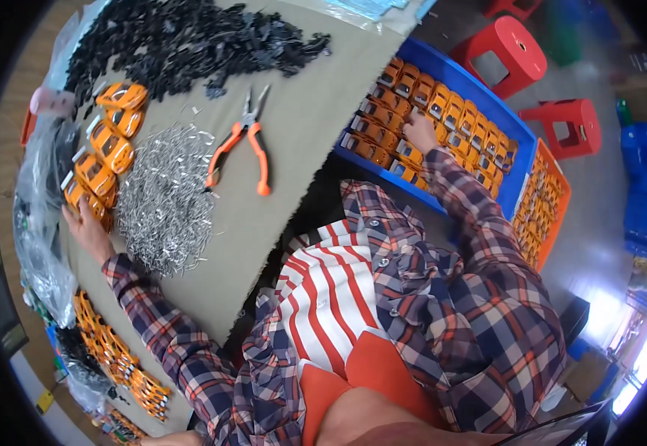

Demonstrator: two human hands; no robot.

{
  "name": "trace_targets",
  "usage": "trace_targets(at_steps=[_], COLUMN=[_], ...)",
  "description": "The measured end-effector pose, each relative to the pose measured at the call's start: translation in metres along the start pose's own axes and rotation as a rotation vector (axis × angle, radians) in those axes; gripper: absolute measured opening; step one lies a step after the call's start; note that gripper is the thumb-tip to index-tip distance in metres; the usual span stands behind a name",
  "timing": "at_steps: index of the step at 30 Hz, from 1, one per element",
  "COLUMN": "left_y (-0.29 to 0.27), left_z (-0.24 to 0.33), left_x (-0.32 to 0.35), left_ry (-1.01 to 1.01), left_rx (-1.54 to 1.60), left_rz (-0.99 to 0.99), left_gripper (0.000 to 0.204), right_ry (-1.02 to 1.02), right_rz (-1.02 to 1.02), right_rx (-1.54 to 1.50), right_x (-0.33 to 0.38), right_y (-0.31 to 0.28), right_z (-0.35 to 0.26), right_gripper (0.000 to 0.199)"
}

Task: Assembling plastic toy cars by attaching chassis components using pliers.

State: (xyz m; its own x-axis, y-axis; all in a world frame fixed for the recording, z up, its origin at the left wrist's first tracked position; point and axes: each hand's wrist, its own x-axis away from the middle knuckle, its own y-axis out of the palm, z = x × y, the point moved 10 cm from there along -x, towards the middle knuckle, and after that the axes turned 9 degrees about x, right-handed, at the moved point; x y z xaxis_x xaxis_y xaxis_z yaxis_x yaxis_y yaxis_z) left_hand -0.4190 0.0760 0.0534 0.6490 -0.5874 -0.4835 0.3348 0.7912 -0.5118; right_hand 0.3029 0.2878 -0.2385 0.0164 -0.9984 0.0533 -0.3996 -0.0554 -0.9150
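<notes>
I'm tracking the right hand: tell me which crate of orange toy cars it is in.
The blue crate: the right hand is at its toy cars. No hand is at the orange crate beside it.

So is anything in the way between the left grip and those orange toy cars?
Nothing visible is: the left grip is right at the near end of the orange toy cars. The silver metal pieces lie beside them, to the right, not between.

At least 2 red stools [528,65] stand on grey floor [587,197] with bright glare [607,312].
</notes>
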Motion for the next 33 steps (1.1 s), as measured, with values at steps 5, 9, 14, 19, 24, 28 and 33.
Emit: trace_targets(at_steps=[5, 9, 14, 19, 24, 28, 33], left_y=[-0.023, 0.029, 0.099, 0.181, 0.231, 0.255, 0.309], left_z=[0.049, 0.168, 0.262, 0.313, 0.3, 0.268, 0.236], left_x=[0.015, 0.069, 0.184, 0.289, 0.325, 0.344, 0.361], left_ry=[-0.144, -0.039, -0.112, -0.055, -0.187, -0.52, -0.774], left_rx=[-0.009, 0.156, 0.397, 0.416, 0.61, 0.653, 0.813], left_rz=[0.029, -0.082, -0.615, -1.314, -1.416, -1.431, -1.333], left_gripper=[0.058, 0.045, 0.035, 0.038, 0.038, 0.039, 0.047], right_ry=[0.063, -0.054, 0.022, 0.077, -0.126, -0.278, -0.272], right_rz=[-0.121, 0.013, 0.001, -0.08, -0.052, 0.175, 0.153], right_rx=[0.104, 0.066, 0.307, 0.41, 0.458, 0.407, -0.139], right_x=[-0.038, -0.059, -0.068, -0.08, -0.078, -0.067, -0.045], right_y=[0.032, 0.032, 0.033, 0.032, 0.042, 0.014, -0.059], right_z=[0.012, 0.008, -0.028, -0.029, -0.028, -0.033, -0.053], right_gripper=[0.03, 0.029, 0.033, 0.035, 0.037, 0.036, 0.039])
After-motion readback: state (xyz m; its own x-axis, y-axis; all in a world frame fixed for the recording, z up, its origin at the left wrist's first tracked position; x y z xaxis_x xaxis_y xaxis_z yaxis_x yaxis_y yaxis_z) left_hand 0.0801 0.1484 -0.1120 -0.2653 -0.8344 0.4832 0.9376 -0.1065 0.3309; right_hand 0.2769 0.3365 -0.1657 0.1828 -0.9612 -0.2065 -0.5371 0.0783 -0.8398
